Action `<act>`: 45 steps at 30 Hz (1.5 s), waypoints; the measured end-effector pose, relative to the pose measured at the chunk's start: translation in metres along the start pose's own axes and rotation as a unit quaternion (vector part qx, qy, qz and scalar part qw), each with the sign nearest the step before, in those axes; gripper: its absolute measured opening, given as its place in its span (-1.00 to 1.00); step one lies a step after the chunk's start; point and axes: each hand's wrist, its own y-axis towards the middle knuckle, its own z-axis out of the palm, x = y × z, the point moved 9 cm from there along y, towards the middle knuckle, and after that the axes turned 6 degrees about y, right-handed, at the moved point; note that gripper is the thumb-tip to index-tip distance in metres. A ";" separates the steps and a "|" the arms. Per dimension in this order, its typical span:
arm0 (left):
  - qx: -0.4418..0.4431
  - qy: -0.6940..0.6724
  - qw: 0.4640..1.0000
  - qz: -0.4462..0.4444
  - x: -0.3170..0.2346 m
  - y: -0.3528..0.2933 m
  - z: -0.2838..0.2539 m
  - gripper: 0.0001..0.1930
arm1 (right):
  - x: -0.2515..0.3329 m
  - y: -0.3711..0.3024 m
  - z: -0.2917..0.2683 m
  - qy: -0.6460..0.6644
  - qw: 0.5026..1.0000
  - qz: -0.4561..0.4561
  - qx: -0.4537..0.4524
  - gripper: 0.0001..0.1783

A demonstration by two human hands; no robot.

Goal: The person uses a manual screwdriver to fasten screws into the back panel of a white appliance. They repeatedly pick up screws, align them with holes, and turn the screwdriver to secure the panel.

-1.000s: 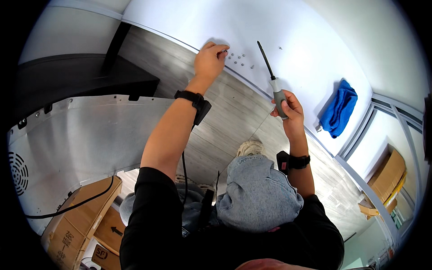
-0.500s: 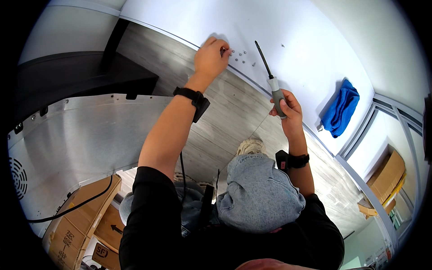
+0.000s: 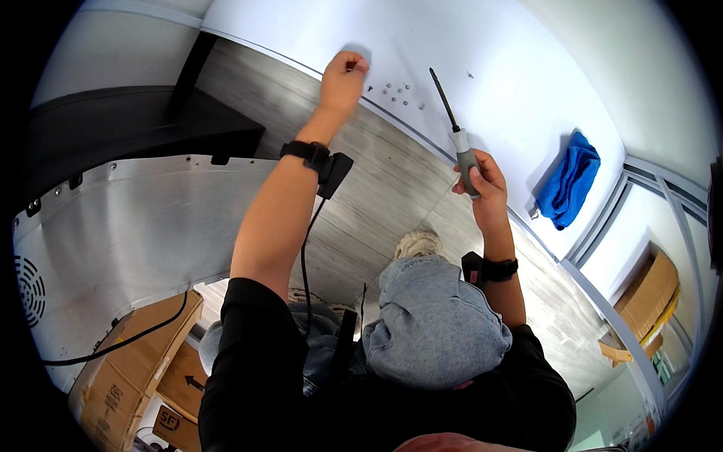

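My right hand [image 3: 482,183] grips the grey handle of a screwdriver [image 3: 465,154], its dark shaft slanting up over the white table [image 3: 520,98]. Left of the screwdriver tip, several small screws [image 3: 396,96] lie loosely grouped on the table. My left hand [image 3: 343,81] is just left of these screws, above the table's near edge. Its fingers are curled and pinched together; whatever they may hold is too small or hidden to make out. Another small screw [image 3: 470,74] lies apart, right of the screwdriver tip.
A folded blue cloth [image 3: 572,181] rests on the table at the right. At the left stands a large metal panel [image 3: 151,226] beside a black bench [image 3: 151,128]. Cardboard boxes [image 3: 135,377] sit at the lower left, crossed by a black cable [image 3: 120,348]. Another carton [image 3: 648,294] stands far right.
My left hand has moved left and slightly away from me, off the group of screws, uncovering one more at their left. My right hand and the screwdriver have barely moved.
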 end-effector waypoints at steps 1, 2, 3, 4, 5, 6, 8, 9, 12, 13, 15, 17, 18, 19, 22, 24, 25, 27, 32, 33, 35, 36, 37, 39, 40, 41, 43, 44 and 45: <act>0.025 -0.148 0.985 -0.086 0.008 -0.004 0.001 -0.93 | 0.002 0.000 0.002 -0.008 1.000 -0.004 0.007 -0.64; 0.033 -0.248 0.963 -0.099 0.004 -0.011 -0.002 -0.91 | 0.005 0.001 0.004 -0.016 1.000 -0.008 0.016 -0.65; 0.041 -0.345 0.931 -0.111 0.000 -0.023 -0.006 -0.89 | 0.006 0.002 0.007 -0.027 0.999 -0.009 0.027 -0.64; 0.048 -0.441 0.888 -0.120 -0.002 -0.035 -0.010 -0.87 | 0.007 0.004 0.011 -0.039 0.998 -0.011 0.040 -0.64; 0.073 -0.489 0.864 -0.100 -0.008 -0.045 -0.014 -0.85 | 0.009 0.006 0.017 -0.052 0.997 -0.013 0.053 -0.64; 0.073 -0.521 0.845 -0.096 -0.007 -0.053 -0.021 -0.84 | 0.009 0.008 0.027 -0.066 0.995 -0.010 0.076 -0.63; 0.071 -0.585 0.803 -0.087 -0.003 -0.070 -0.034 -0.84 | 0.011 0.011 0.050 -0.095 0.988 -0.003 0.122 -0.60; 0.063 -0.594 0.798 -0.080 0.000 -0.078 -0.043 -0.85 | 0.011 0.012 0.062 -0.115 0.983 0.001 0.147 -0.60; 0.025 -0.618 0.784 -0.064 0.008 -0.102 -0.071 -0.86 | 0.007 0.013 0.099 -0.159 0.965 0.010 0.207 -0.60; 0.029 -0.635 0.770 -0.052 0.009 -0.110 -0.080 -0.87 | 0.004 0.013 0.111 -0.164 0.961 0.012 0.221 -0.61; 0.010 -0.649 0.758 -0.063 0.012 -0.127 -0.095 -0.87 | -0.001 0.011 0.135 -0.170 0.955 0.016 0.243 -0.62; -0.001 -0.657 0.752 -0.056 0.013 -0.141 -0.110 -0.86 | -0.005 0.009 0.156 -0.170 0.949 0.020 0.263 -0.62; -0.012 -0.661 0.749 -0.045 0.016 -0.146 -0.119 -0.85 | -0.008 0.008 0.165 -0.179 0.943 0.022 0.279 -0.63; -0.023 -0.664 0.747 -0.034 0.019 -0.151 -0.127 -0.85 | -0.010 0.007 0.174 -0.187 0.937 0.024 0.295 -0.63; -0.047 -0.667 0.744 -0.003 0.023 -0.166 -0.153 -0.84 | -0.012 0.003 0.198 -0.211 0.924 0.012 0.320 -0.63; -0.061 -0.666 0.744 0.011 0.025 -0.175 -0.166 -0.84 | -0.011 0.001 0.211 -0.234 0.914 0.003 0.331 -0.63; -0.075 -0.662 0.746 0.016 0.027 -0.180 -0.172 -0.84 | -0.011 0.000 0.216 -0.249 0.908 0.002 0.338 -0.64; -0.099 -0.654 0.750 0.023 0.026 -0.188 -0.180 -0.85 | -0.009 -0.003 0.226 -0.287 0.894 -0.021 0.343 -0.65; -0.191 -0.574 0.796 0.015 0.030 -0.201 -0.194 -0.85 | 0.022 -0.019 0.256 -0.384 0.837 -0.200 0.335 -0.65; -0.205 -0.564 0.800 0.010 0.031 -0.203 -0.195 -0.85 | 0.028 -0.022 0.261 -0.396 0.827 -0.217 0.335 -0.65; -0.216 -0.568 0.795 -0.009 0.032 -0.206 -0.194 -0.85 | 0.042 -0.028 0.273 -0.421 0.807 -0.250 0.331 -0.64; -0.219 -0.570 0.792 -0.017 0.031 -0.206 -0.193 -0.85 | 0.048 -0.031 0.276 -0.432 0.800 -0.256 0.328 -0.64; -0.219 -0.568 0.793 -0.025 0.030 -0.205 -0.191 -0.84 | 0.053 -0.034 0.279 -0.442 0.794 -0.263 0.324 -0.63; -0.219 -0.563 0.796 -0.042 0.028 -0.205 -0.189 -0.84 | 0.064 -0.041 0.284 -0.452 0.781 -0.286 0.323 -0.63; -0.215 -0.562 0.798 -0.048 0.024 -0.206 -0.189 -0.84 | 0.070 -0.044 0.287 -0.452 0.773 -0.304 0.325 -0.63; -0.211 -0.560 0.799 -0.053 0.021 -0.207 -0.189 -0.83 | 0.076 -0.048 0.291 -0.452 0.765 -0.321 0.328 -0.63; -0.202 -0.555 0.805 -0.055 0.010 -0.213 -0.193 -0.83 | 0.084 -0.051 0.299 -0.459 0.756 -0.317 0.343 -0.63; -0.195 -0.550 0.810 -0.052 0.005 -0.217 -0.197 -0.83 | 0.088 -0.052 0.303 -0.462 0.750 -0.315 0.354 -0.63; -0.195 -0.544 0.815 -0.048 0.002 -0.223 -0.205 -0.82 | 0.091 -0.052 0.308 -0.453 0.761 -0.297 0.359 -0.63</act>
